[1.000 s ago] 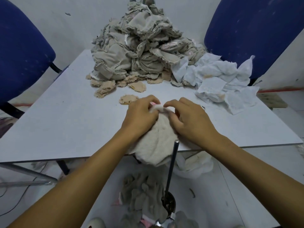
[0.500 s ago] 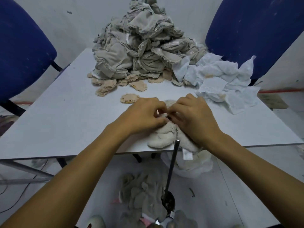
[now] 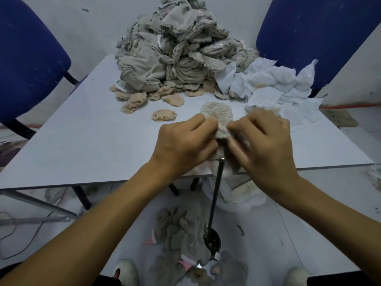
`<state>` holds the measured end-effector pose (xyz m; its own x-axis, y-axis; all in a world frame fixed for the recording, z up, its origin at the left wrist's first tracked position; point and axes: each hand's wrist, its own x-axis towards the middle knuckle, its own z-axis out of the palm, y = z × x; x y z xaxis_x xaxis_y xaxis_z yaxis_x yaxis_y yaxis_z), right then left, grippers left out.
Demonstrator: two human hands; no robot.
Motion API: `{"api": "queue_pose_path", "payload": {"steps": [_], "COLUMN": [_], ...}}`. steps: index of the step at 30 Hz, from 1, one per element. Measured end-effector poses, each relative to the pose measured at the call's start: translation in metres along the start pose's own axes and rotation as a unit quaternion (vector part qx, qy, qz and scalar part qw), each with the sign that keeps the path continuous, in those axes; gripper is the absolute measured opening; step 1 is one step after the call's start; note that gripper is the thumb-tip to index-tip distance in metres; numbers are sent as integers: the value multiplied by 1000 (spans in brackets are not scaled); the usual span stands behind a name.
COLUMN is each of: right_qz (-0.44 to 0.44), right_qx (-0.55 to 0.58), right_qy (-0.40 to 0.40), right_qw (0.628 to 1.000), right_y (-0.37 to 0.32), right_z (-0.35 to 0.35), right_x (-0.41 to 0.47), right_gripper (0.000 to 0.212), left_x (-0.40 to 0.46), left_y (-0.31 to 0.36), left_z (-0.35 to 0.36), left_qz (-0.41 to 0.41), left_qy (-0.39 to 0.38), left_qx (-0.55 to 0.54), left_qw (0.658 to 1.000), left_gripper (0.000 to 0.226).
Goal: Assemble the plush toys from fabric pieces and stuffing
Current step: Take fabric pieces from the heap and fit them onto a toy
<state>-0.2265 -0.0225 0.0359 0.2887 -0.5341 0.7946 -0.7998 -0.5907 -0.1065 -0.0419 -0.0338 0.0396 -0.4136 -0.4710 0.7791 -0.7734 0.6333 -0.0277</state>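
Note:
Both hands grip a fuzzy beige plush piece (image 3: 219,117) near the table's front edge. My left hand (image 3: 183,144) pinches its left side, and my right hand (image 3: 263,141) pinches its right side. A rounded furry end sticks out beyond my fingers; the lower part is hidden under my hands. A big heap of grey-beige fabric skins (image 3: 175,52) rises at the table's back. Small tan furry patches (image 3: 164,115) lie in front of the heap. White fabric pieces (image 3: 274,87) spread at the back right.
The white table (image 3: 82,131) stands between two blue chairs (image 3: 28,58). A dark metal rod (image 3: 215,200) rises from a base on the floor just before the table edge. Grey plush pieces (image 3: 181,236) lie on the floor, white stuffing (image 3: 241,198) under the table.
The plush piece has been drawn up from hanging over the table's edge. Its rounded end now pokes out past my fingers, and both hands have shifted slightly right.

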Motion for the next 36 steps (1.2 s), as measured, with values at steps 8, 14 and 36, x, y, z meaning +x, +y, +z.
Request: {"api": "queue_pose_path", "payload": {"steps": [8, 14, 36], "right_qz": [30, -42, 91], "right_qx": [163, 152, 333], "right_qy": [-43, -66, -146], "right_qw": [985, 985, 927], "right_y": [-9, -11, 9], "right_z": [-17, -18, -7], "right_x": [-23, -22, -35], "right_gripper": [15, 17, 58], "left_x": [-17, 6, -3], "left_y": [5, -1, -12], "left_z": [-25, -31, -31], "left_qz": [58, -30, -269], "left_qy": [-53, -48, -426], "left_qx": [-192, -195, -455], "left_qw": [978, 979, 734], "left_gripper": [25, 31, 38]}}
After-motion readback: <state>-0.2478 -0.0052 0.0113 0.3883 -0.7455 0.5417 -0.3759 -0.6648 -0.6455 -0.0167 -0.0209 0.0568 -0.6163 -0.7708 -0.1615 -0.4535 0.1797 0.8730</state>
